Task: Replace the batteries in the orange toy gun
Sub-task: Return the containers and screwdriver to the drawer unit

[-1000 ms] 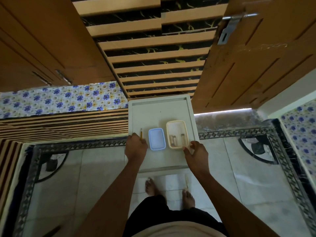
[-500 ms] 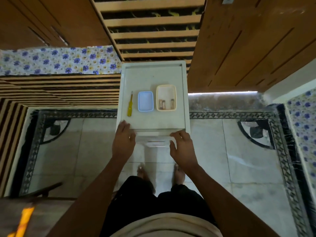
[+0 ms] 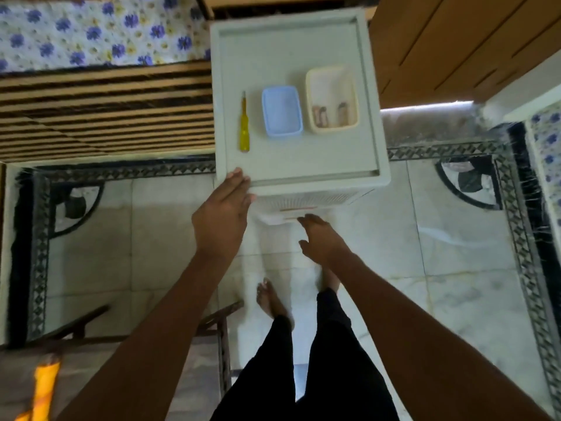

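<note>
Head view, looking straight down. Count: one white plastic stand serving as counter [image 3: 303, 165], one yellow-handled screwdriver [image 3: 243, 126], one blue box [image 3: 282, 112], one cream box [image 3: 332, 100], and inside the cream box what look like two or three small batteries [image 3: 320, 116], too blurred to count surely. Two hands, two bare feet on the tiled floor [image 3: 455, 253]. Left hand [image 3: 220, 218]: arm stretched forward, palm down, fingers straight and close together, fingertips resting on the near left corner of the counter's raised rim; its grip is flat and spread, holding nothing. Screwdriver lies just ahead of those fingertips, lengthwise, tip pointing away; blue box sits beside it to the right, cream box right of that again, the two boxes nearly touching. Right hand [image 3: 321, 238]: lower than the left, reaching under the counter's near edge toward the slatted front, fingers loosely extended and slightly curled, thumb out to the left; grip open, nothing in it, and contact with the slatted front cannot be told through motion blur. An orange-yellow shape [image 3: 42, 387], possibly the toy gun, lies far behind and left of the left grip, at the lower left corner, too blurred to be sure.
</note>
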`<state>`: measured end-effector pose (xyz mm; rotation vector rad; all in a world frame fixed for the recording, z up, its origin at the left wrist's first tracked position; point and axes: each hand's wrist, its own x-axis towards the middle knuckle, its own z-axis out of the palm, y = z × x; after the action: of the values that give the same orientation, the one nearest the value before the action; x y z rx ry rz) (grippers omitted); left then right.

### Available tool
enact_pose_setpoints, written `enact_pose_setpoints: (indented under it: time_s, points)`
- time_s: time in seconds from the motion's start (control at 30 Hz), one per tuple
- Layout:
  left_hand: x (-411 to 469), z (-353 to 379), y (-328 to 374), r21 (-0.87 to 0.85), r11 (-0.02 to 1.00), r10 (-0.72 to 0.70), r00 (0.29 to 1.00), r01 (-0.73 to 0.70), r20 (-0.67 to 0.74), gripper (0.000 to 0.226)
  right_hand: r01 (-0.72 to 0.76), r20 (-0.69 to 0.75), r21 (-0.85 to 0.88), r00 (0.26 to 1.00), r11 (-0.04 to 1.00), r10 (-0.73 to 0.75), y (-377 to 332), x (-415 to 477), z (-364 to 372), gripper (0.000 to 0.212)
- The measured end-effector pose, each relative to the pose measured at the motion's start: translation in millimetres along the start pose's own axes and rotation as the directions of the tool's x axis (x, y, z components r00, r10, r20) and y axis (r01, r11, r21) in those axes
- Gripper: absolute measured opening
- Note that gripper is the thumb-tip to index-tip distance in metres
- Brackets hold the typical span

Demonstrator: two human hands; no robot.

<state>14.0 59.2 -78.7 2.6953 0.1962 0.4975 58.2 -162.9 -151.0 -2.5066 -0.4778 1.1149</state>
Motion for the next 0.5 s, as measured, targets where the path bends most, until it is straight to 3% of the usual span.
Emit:
enact_pose_setpoints:
  time_s: [0.13, 0.3, 0.5]
  points:
    - [-5, 5, -5, 0.078, 0.991, 0.111, 0.993, -0.108, -0.042, 0.030, -0.004, 0.030, -0.091, 1.000, 0.996, 0.006, -5, 37, 21, 0.075]
    - [-1, -1, -11, 0.034, 0.997, 0.068, 0.998, -0.068, -0.005, 0.029, -0.074, 0.043, -0.147, 0.996, 0.986, 0.081, -12, 48, 47, 0.077]
    - [-3, -2, -10, 0.044, 0.997, 0.069, 0.997, -0.068, -0.024, 0.030, -0.079, -0.126, -0.170, 0.990, 0.982, 0.057, -10, 26, 65, 0.072]
